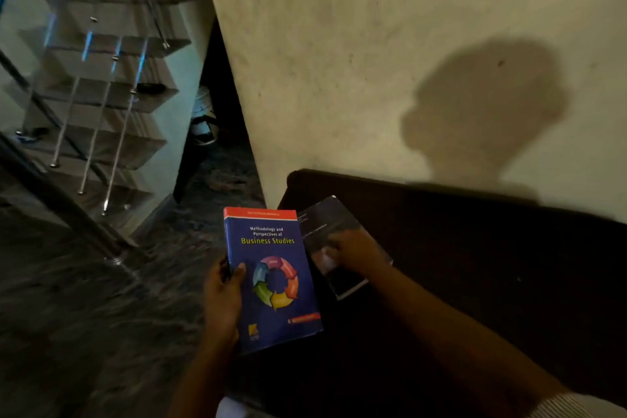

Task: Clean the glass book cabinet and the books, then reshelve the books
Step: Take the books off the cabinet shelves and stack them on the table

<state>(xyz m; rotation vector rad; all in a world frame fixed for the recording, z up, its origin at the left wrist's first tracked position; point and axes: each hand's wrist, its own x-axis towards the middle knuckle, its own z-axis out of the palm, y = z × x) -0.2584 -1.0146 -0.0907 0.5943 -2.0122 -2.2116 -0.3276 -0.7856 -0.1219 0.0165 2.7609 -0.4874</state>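
Books in view: two. Hands in view: two, both yours.

Book one: blue book (274, 278), red band along the top, title "Business Studies", ring of coloured arrows on the cover. Your left hand (222, 295) grips it at its left long edge, thumb (240, 271) pressed on the front cover, the other fingers hidden underneath. The book is face up, tilted slightly, held off the left end of the dark wooden top (475, 248), partly over the floor (68, 316).

Book two: dark book (324, 219), lying flat on that wooden top near its left corner, just right of the blue book, the two edges close. Your right hand (356, 249) rests on its cover, fingers pointing left. The hand is blurred; you cannot tell whether the fingers hook an edge or only press. A pale patch shows under the fingertips, unclear what.

One wall (373, 44) behind, carrying one head-shaped shadow (485, 105). One staircase (95, 95) at left.
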